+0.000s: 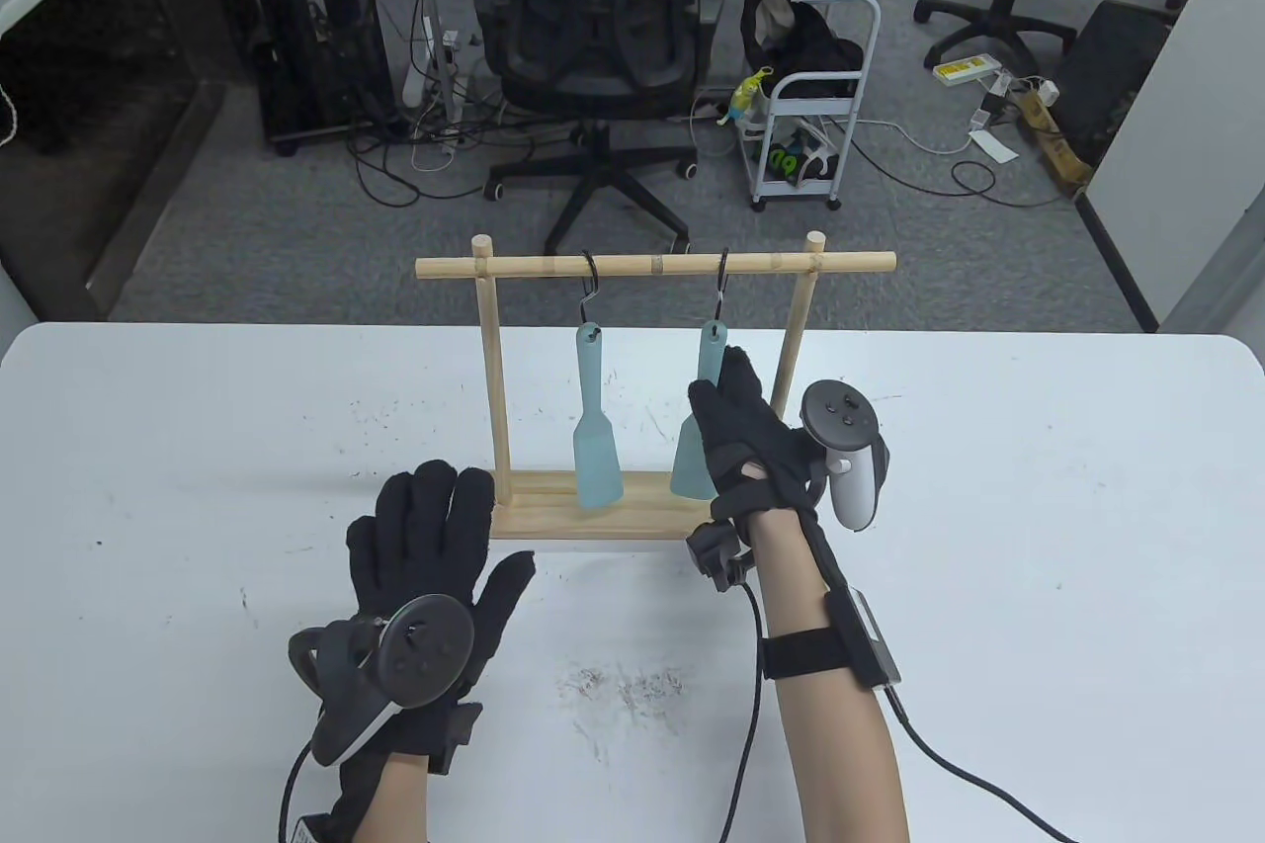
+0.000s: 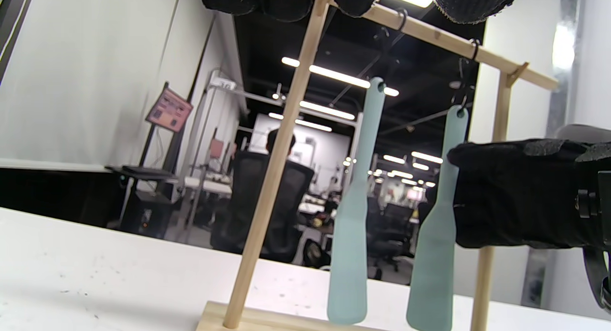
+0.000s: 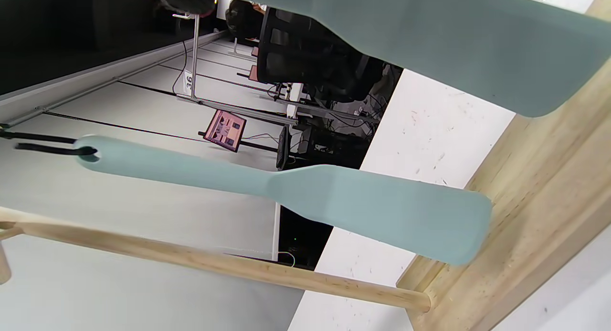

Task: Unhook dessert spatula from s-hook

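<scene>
A wooden rack stands on the white table. Two teal dessert spatulas hang from black S-hooks on its rail. My right hand grips the handle of the right spatula between thumb and fingers; its top still hangs on the right S-hook. The left wrist view shows this hand against that spatula. The left spatula hangs free on its hook. My left hand lies flat and open on the table, fingertips by the left end of the rack's base.
The rack's two posts and its base frame the spatulas closely. The table's far edge runs just behind the rack; an office chair and a small cart stand on the floor beyond.
</scene>
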Action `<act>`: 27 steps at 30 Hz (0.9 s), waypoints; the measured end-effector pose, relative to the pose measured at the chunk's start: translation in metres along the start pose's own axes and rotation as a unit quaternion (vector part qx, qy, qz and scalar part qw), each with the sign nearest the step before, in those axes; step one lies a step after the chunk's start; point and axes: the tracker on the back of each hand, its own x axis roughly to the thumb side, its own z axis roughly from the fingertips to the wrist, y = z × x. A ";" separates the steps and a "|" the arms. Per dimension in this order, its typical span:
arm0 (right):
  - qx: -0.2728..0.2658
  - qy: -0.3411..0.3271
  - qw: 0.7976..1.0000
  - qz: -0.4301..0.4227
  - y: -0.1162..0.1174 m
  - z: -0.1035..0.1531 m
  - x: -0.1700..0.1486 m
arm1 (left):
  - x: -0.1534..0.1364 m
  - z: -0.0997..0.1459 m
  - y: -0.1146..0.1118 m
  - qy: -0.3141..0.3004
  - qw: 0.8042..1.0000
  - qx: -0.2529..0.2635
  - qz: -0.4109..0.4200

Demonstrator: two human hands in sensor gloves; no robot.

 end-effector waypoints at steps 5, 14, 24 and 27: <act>0.004 -0.002 1.000 0.003 -0.001 0.000 0.000 | 0.000 0.000 0.001 0.002 1.000 0.001 -0.001; 0.021 -0.012 1.000 0.008 0.001 0.002 -0.001 | -0.001 0.000 0.001 0.003 1.000 0.000 -0.001; 0.045 -0.008 0.999 0.031 -0.004 0.014 0.007 | -0.002 0.000 0.002 0.003 1.000 0.001 0.004; 0.049 -0.010 0.998 0.036 -0.006 0.018 0.010 | -0.002 0.000 0.002 0.003 1.000 0.001 0.005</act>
